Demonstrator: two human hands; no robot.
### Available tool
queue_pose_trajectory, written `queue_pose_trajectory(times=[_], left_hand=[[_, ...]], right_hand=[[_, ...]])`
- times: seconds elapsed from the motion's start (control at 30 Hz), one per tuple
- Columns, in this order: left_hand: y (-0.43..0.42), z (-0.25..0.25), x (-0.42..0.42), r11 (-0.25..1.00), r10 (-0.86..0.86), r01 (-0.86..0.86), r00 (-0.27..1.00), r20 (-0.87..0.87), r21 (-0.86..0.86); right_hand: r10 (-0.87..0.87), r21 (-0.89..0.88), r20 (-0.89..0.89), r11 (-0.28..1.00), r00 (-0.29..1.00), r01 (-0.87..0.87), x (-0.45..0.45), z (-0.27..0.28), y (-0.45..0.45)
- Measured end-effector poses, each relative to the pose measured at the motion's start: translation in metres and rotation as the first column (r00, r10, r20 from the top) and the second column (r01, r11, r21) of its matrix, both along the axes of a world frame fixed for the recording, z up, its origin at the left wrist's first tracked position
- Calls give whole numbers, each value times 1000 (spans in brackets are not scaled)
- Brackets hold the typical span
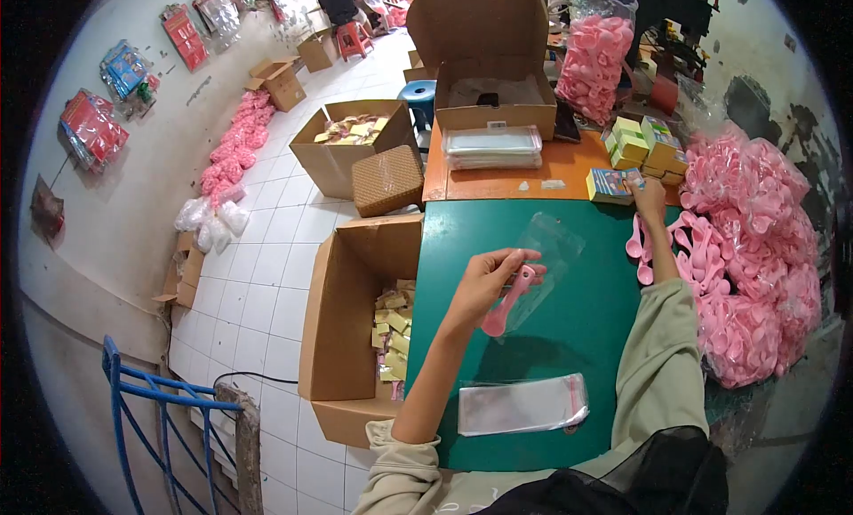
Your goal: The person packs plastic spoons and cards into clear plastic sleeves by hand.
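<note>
Above the green table, my left hand is closed on a pink spoon and a clear plastic bag. The spoon's bowl points down toward the lower left. My right hand reaches to a stack of small printed cards on the orange surface, its fingers at the stack's right end; whether they grip a card cannot be made out. Loose pink spoons lie just below my right hand. A pile of flat clear bags rests near the table's front edge.
Bagged pink spoons are heaped at the right. Small card boxes, more clear bags and an open carton stand at the back. Left of the table is a carton of packed pieces. A person sits far back.
</note>
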State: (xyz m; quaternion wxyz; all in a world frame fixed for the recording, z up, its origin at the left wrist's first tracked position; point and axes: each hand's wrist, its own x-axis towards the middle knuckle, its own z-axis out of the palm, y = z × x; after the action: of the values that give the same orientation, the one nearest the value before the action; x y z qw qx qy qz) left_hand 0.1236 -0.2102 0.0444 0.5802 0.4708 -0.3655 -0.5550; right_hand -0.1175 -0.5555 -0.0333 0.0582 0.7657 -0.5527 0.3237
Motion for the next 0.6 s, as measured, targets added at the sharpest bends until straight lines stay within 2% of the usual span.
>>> queue_pose_trajectory(times=[0.03,0.13,0.17,0.2,0.23,0.3,0.37,0.47,0.6], left_hand=[[-1,-2,1,1000,-7,7,1000,2,-2],[-1,-5,-2,999,-42,42,999,0,8],[-1,-4,-2,999,-54,54,999,1,10],[-1,-3,-3,997,-75,75,997,9,-3],[-1,-2,-3,995,-94,94,995,16,-15],[0,-2,-4,992,-123,123,992,25,-21],[-1,-4,-7,988,-157,157,987,26,-1],[-1,-6,-13,982,-190,190,979,70,6],[1,-5,-16,974,-224,227,945,237,14]], right_hand=[[18,-160,43,987,999,-11,1,6,12],[108,-248,57,965,993,-91,-4,13,23],[153,-23,201,988,968,-151,-4,25,39],[164,185,347,953,923,-239,0,47,62],[139,369,485,863,864,-345,4,64,86],[367,230,710,686,601,-690,6,75,138],[305,246,805,609,509,-754,12,101,202],[300,239,839,545,454,-803,9,120,246],[403,411,704,439,584,-799,-2,122,253]])
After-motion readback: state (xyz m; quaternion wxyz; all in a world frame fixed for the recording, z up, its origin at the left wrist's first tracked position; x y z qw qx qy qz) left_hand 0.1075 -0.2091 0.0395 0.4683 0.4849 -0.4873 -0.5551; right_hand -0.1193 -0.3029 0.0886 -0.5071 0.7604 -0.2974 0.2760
